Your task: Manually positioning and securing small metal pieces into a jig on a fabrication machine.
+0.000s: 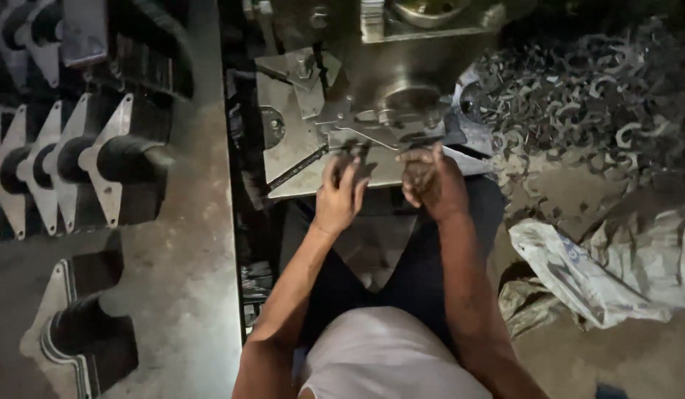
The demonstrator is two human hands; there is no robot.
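I sit facing a metal press machine (401, 81) with a flat steel bed plate (290, 148). My left hand (338, 196) rests at the plate's front edge, fingers curled around a small dark metal part (353, 151) under the die. Just to the right, my right hand (431, 181) is bunched at the same edge, fingers closed on something small and dark that I cannot make out. Both hands sit directly below the round die (412, 103).
A heap of curved metal scrap pieces (586, 96) lies on the floor at the right. A crumpled white sack (616, 266) sits nearer. Rows of dark flanged cylindrical parts (98, 170) stand on the concrete slab (198, 244) at the left.
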